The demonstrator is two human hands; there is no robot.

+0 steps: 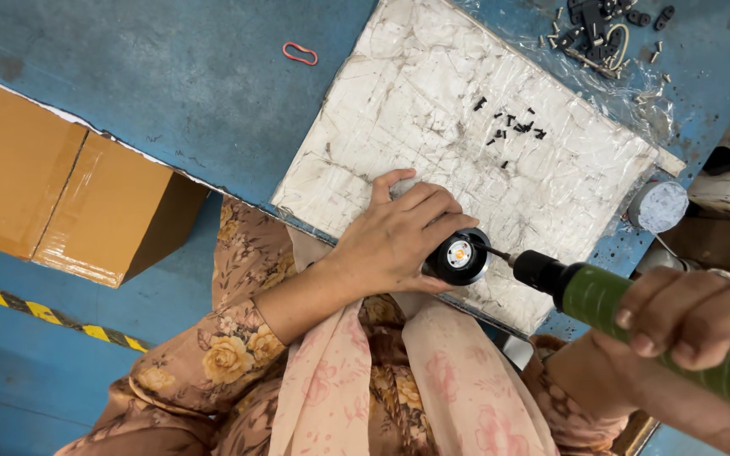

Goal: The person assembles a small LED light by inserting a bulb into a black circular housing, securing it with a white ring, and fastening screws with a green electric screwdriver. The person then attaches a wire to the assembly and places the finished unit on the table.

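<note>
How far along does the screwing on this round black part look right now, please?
Done: cannot tell; no finished parts show. In hand: the left hand holds a round black part at the white board's edge, and the right hand presses a green driver with its bit at the part's rim. Left: a scatter of small black screws lies loose on the board, and more black bits sit on plastic film beyond.

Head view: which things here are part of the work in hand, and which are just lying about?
In use:
left hand holding the round black part
right hand gripping the green power screwdriver
white board under the work
small black screws on it

Lying about:
red rubber band
cardboard box
plastic sheet of black parts
</note>
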